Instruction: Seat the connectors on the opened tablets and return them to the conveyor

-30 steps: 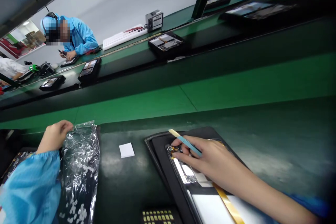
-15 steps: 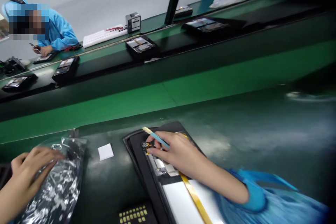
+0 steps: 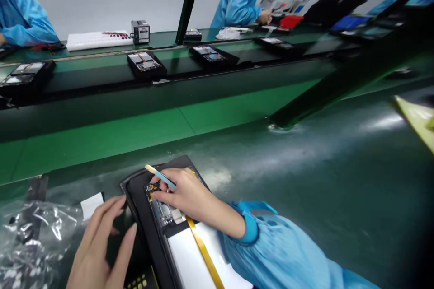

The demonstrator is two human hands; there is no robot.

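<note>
An opened tablet (image 3: 183, 253) lies in a black tray (image 3: 135, 189), with its circuit board at the upper end and a yellow ribbon (image 3: 207, 257) running down over a white area. Over the board's upper left part, my right hand (image 3: 185, 194) is closed around a slim light-blue stick with a cream end (image 3: 159, 175); what its fingertips touch on the board is hidden. My left hand (image 3: 100, 244) is open beside the tray's left edge, thumb and fingers apart. Under it sits a black piece with rows of small yellowish pieces (image 3: 140, 282), partly covered.
To the left lie a clear plastic bag (image 3: 40, 244) of small parts and a white square (image 3: 91, 205). Beyond the green divider, several opened devices in black trays (image 3: 145, 63) line another bench, with co-workers in blue (image 3: 237, 0). A dark post (image 3: 305, 104) rises at right.
My left hand has left the plastic bag and moved right, to the tray's edge. My right hand stays over the board with the stick. The view has turned right.
</note>
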